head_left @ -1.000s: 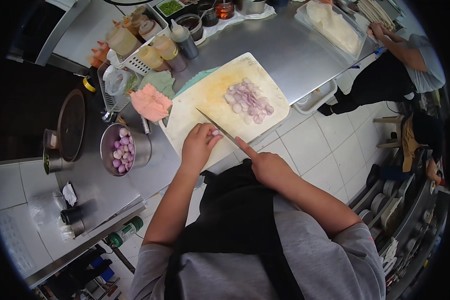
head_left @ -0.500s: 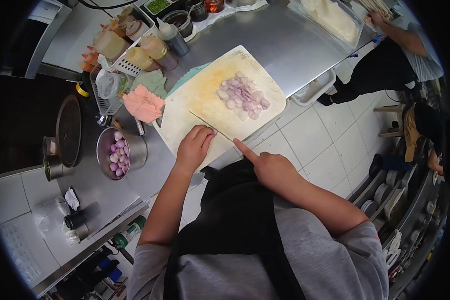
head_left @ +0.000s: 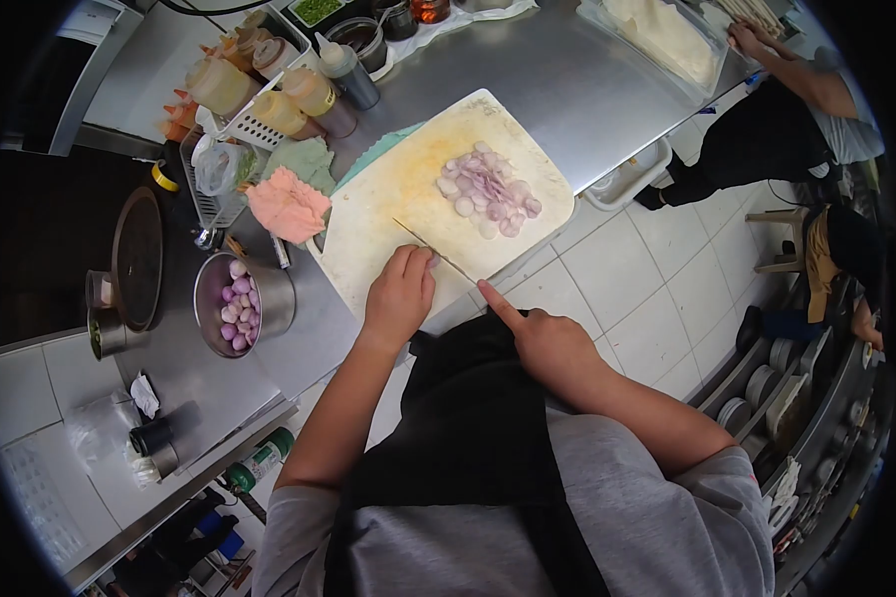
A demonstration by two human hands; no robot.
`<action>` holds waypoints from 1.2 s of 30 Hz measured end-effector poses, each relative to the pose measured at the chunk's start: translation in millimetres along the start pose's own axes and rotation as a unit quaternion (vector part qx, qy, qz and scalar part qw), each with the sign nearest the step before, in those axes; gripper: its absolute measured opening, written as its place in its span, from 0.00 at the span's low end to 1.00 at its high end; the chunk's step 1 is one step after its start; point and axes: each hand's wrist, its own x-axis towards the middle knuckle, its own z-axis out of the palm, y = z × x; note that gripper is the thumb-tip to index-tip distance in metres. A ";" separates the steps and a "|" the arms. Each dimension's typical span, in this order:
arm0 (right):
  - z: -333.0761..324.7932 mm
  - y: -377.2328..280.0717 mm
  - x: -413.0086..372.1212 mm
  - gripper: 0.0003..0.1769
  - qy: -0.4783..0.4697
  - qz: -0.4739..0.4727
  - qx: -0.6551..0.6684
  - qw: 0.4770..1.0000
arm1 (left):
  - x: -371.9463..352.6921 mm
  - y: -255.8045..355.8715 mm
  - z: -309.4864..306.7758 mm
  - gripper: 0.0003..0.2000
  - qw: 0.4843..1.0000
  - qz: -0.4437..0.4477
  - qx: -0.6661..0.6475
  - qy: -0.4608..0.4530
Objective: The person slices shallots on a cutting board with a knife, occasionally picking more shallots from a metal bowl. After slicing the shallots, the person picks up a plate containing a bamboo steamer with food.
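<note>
My right hand [head_left: 553,338] is closed round the handle of a knife [head_left: 436,252], its index finger stretched along the thin blade, which lies over a white cutting board [head_left: 368,219]. My left hand [head_left: 400,289] rests on the board beside the blade, fingertips pressed on a small shallot piece [head_left: 432,261] that is mostly hidden. Beyond the knife a pile of sliced shallots [head_left: 490,189] is spread on the board. Whole peeled shallots [head_left: 239,308] fill part of a metal pot [head_left: 277,298] to the left.
A pink cloth [head_left: 289,204] and green cloth [head_left: 304,162] lie by the board's left corner. Sauce bottles [head_left: 309,92] stand in a white basket behind. A tray [head_left: 712,75] sits on the far counter. Another person [head_left: 757,124] stands at the upper right, hands near that tray.
Both my hands and the knife have shifted slightly right on the board. The other person's hands have moved a little at the upper right.
</note>
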 end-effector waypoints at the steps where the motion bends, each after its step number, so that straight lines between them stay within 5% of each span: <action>1: 7.4 0.3 5.6 0.50 0.015 -0.006 0.004 1.000 | -0.3 -0.5 -1.1 0.09 1.000 0.000 0.001 -0.001; 10: 10.6 -2.5 9.6 0.51 0.018 -0.006 -0.002 1.000 | -1.7 -0.7 -4.2 0.10 0.999 -0.010 0.007 -0.043; 36: 17.7 -3.3 19.9 0.50 0.051 -0.025 -0.013 0.998 | -4.9 -8.0 5.3 0.10 0.999 0.033 -0.005 0.042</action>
